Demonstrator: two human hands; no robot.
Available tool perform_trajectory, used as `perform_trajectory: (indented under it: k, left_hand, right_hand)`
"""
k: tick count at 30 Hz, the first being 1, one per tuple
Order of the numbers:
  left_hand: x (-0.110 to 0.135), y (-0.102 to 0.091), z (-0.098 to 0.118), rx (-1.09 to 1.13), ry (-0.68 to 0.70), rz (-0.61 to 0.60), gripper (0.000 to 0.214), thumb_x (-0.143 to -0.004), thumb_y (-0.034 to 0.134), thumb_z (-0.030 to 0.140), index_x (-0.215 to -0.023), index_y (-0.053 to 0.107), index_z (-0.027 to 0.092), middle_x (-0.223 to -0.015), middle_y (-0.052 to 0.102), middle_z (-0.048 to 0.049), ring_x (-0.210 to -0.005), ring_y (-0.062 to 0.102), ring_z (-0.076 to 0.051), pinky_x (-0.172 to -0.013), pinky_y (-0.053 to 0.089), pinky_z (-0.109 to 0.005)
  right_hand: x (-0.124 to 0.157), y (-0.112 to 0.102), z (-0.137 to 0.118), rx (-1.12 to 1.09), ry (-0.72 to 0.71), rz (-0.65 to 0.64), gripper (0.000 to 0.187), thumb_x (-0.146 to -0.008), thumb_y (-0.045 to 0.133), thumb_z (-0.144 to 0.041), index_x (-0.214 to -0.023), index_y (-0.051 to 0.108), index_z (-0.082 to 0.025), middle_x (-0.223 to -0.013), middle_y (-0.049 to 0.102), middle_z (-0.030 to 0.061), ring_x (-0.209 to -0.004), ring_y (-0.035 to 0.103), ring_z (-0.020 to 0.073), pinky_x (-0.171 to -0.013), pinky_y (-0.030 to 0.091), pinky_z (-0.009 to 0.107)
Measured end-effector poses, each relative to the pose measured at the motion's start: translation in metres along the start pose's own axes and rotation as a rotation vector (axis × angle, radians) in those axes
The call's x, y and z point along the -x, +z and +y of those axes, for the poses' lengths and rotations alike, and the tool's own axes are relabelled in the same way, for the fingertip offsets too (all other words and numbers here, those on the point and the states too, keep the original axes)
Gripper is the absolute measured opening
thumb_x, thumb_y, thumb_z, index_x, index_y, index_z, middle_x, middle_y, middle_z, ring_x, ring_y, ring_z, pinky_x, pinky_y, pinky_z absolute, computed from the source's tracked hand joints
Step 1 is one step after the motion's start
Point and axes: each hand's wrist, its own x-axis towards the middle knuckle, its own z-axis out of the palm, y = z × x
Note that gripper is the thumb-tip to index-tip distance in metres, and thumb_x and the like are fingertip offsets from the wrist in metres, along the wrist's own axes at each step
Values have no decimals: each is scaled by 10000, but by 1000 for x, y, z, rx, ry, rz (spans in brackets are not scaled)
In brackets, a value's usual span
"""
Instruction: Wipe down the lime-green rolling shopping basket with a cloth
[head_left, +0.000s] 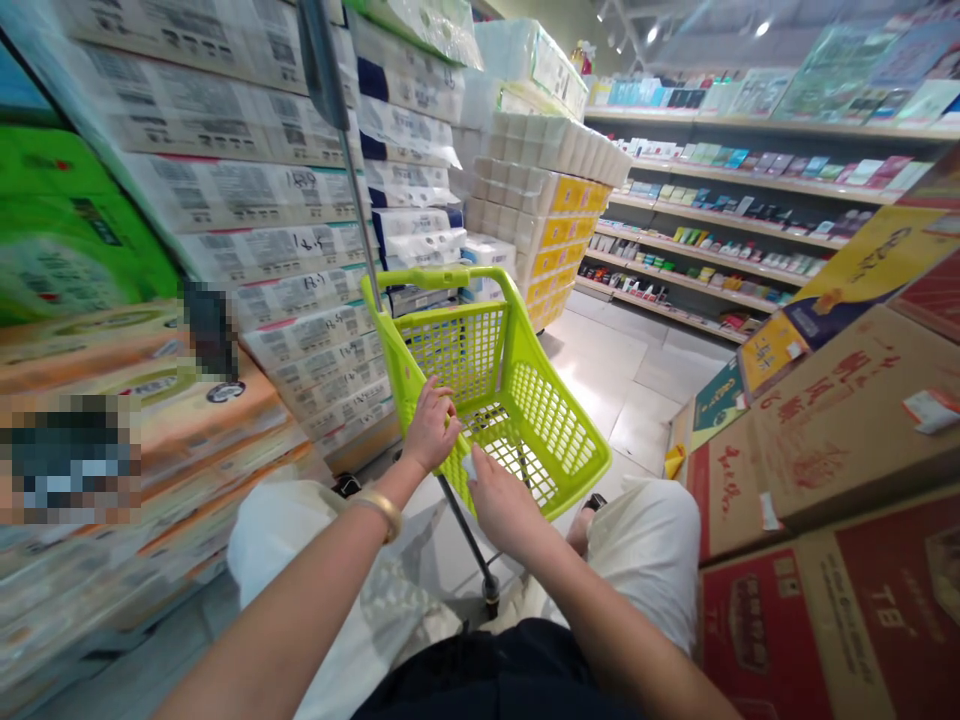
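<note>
A lime green plastic shopping basket [559, 430] on wheels stands tilted on the tiled floor in front of my knees. My left hand [431, 425] curls over the basket's near rim, fingers bent around the edge. My right hand [502, 505] rests on the near rim lower down, closed on a small white thing pressed against the mesh; I cannot make out what it is. A gold bangle [379, 508] sits on my left wrist. The basket's pull handle [352, 170] rises steeply to the upper left. The basket looks empty inside.
Shrink-wrapped tissue packs [247, 200] are stacked high on the left. Cardboard cartons [825, 450] are piled at the right. More toilet roll packs [547, 170] stand ahead, and shelves of small goods [735, 230] line the far wall. A tiled aisle [630, 380] runs between them.
</note>
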Motion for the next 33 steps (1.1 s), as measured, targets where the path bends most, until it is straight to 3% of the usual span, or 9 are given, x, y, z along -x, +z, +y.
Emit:
perform_trajectory:
  k: [3,11,21,29,33]
  left_hand:
    - [0,1,-2,-6,4,15,71,-786,433,188,-735,468,222,-1161,557,-87,-1404,266,-285,-1158,277,-530]
    - [1,5,-3,1,13,40,82,-793,423,182,-739,469,224,-1162,555,-87,-1404,267,-285,-1158,281,-535]
    - [3,3,2,0,21,44,98,-773,429,150,-729,480,221,-1120,565,-91,-1387,302,-290,-1141,311,-556]
    - [5,2,5,9,15,31,99,-785,422,156,-736,477,224,-1159,558,-88,-1402,275,-280,-1146,302,-540]
    - [6,4,7,5,8,35,92,-789,416,164,-743,473,220,-1145,554,-100,-1400,277,-285,-1154,291,-535]
  right_hand:
    - [-6,2,-2,10,-9,18,546,-937,364,-205,-1459,298,-59,-1395,481,211,-1207,544,278,-956,455,394]
    - [38,23,16,60,58,32,583,-899,397,-151,-1472,298,-107,-1398,480,208,-1153,583,270,-956,458,393]
    - [-22,-4,-9,18,-14,4,579,-896,374,-146,-1461,285,-56,-1332,534,224,-1155,584,279,-914,482,399]
    - [29,16,13,39,58,-17,570,-917,345,-155,-1474,274,-63,-1404,475,210,-1159,582,283,-925,483,414]
    - [24,10,10,32,44,-25,581,-903,362,-148,-1469,276,-46,-1400,472,228,-1171,577,291,-926,481,412]
